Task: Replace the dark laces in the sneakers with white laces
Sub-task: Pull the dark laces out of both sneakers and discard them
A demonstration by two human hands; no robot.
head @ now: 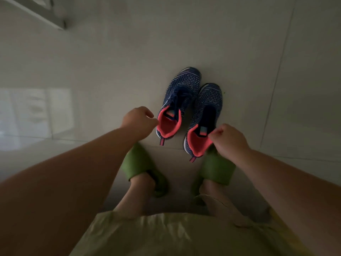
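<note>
Two blue knit sneakers with pink collars stand side by side on the tiled floor, toes pointing away from me. The left sneaker (180, 93) carries dark laces over its tongue. The right sneaker (206, 109) shows a dark tongue, and I see no lace on it. My left hand (137, 121) has curled fingers and its thumb tip is at the left sneaker's collar rim; whether it pinches the rim is unclear. My right hand (229, 140) pinches the pink collar of the right sneaker at its right side. No white laces are in view.
My feet in green slippers (217, 169) stand just behind the sneakers' heels. Glossy pale floor tiles (276, 52) spread all around. A white furniture edge (46, 13) sits at the far top left.
</note>
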